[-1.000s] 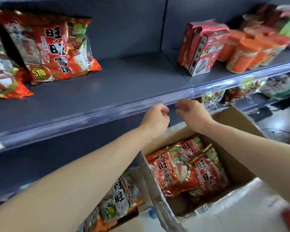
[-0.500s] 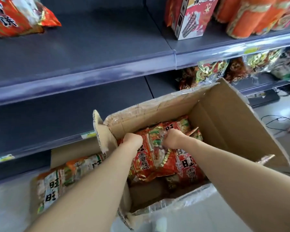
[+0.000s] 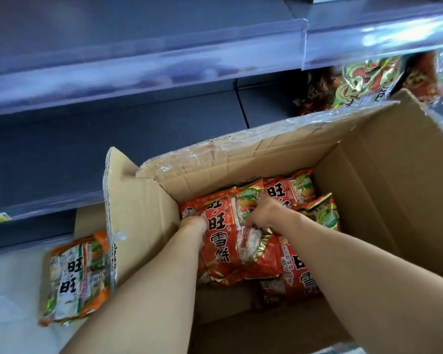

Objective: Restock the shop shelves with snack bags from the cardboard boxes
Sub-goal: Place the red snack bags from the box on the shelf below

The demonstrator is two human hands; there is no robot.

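An open cardboard box stands in front of the shelves with several red snack bags inside. The top red snack bag lies across the pile. My left hand grips its left edge, next to the box's left wall. My right hand pinches the bag's right side, fingers curled into the wrapper. More red bags lie behind and under it, partly hidden by my right forearm.
Blue-grey shelves run above and behind the box, the nearest sections bare. An orange-and-white snack bag lies in a second box at the lower left. Gold-and-red bags sit on the lower shelf at the upper right.
My hands came down from the shelf edge into the box and closed on the top red bag. The view tilted downward and closer to the box.
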